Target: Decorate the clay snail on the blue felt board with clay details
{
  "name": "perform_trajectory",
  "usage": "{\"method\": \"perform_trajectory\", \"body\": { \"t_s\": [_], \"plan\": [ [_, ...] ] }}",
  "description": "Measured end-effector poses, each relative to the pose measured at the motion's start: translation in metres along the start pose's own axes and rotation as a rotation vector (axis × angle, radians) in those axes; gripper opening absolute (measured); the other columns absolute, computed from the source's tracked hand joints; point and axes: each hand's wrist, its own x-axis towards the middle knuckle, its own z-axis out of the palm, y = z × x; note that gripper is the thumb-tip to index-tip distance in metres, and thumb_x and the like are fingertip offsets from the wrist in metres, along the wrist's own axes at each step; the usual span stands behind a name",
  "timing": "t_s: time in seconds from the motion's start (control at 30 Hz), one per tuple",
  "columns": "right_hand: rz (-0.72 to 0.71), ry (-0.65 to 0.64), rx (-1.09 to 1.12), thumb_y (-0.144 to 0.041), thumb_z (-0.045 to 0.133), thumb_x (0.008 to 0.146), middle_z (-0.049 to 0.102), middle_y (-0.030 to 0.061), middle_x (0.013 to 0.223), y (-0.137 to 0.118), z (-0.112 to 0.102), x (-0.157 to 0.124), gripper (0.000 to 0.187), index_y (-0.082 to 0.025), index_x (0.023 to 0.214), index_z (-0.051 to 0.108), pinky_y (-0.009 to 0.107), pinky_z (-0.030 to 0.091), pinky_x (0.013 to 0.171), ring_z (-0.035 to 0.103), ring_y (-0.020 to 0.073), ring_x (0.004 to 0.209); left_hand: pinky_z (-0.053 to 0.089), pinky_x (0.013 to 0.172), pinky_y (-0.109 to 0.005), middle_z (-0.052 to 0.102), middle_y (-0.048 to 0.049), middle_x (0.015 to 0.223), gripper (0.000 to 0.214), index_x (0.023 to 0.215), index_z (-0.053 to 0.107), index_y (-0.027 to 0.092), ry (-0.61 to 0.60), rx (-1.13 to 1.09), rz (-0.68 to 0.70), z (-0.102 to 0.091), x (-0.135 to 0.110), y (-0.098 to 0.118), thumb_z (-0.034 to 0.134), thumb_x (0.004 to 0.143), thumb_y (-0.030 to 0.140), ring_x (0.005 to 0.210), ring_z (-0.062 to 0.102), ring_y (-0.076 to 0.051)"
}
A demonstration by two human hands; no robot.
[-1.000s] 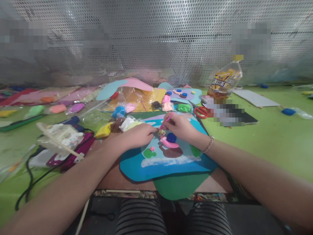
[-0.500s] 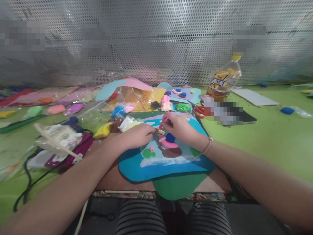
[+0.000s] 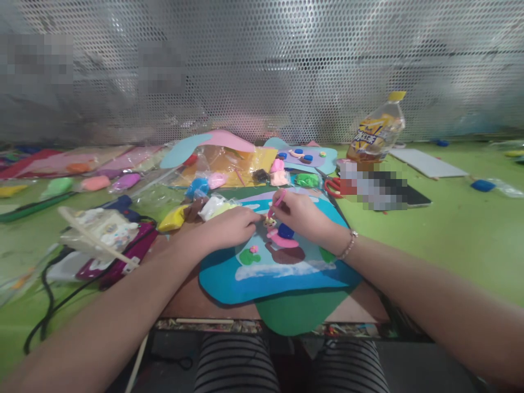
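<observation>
My right hand (image 3: 306, 214) pinches a thin pink clay modelling tool (image 3: 280, 198), its lower end at the pale yellow head of a pink clay figure (image 3: 283, 239). A round dark blue clay piece (image 3: 285, 231) sits on the figure's back, like a snail's shell. My left hand (image 3: 234, 225) rests on the left of the blue craft sheet (image 3: 229, 289), index finger stretched towards the head and the other fingers curled. Below the figure is a brown shape (image 3: 291, 253). A green clay piece (image 3: 249, 257) with a small pink flower lies to its left.
Packets of coloured clay, among them a yellow one (image 3: 172, 218) and a green one (image 3: 308, 179), lie beyond the sheet. Red-handled scissors (image 3: 333, 187), a tea bottle (image 3: 377, 134) and a dark flat device (image 3: 413, 194) are right. A purple bag (image 3: 139, 248) with black cords lies left.
The pink tool has shifted very slightly at the figure's head, still in my right hand. My left hand stays in place.
</observation>
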Motion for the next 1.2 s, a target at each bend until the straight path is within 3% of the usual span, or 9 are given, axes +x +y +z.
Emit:
{"method": "perform_trajectory", "body": {
  "t_s": [1.2],
  "plan": [
    [0.029, 0.038, -0.003, -0.014, 0.049, 0.078, 0.055, -0.0026, 0.06, 0.0022, 0.0039, 0.0007, 0.006, -0.02, 0.078, 0.046, 0.021, 0.03, 0.048, 0.045, 0.0097, 0.048, 0.037, 0.064, -0.026, 0.059, -0.0022, 0.078, 0.017, 0.073, 0.052, 0.019, 0.018, 0.004, 0.023, 0.0037, -0.001, -0.0031, 0.037, 0.079, 0.014, 0.072, 0.055, -0.017]
  ]
}}
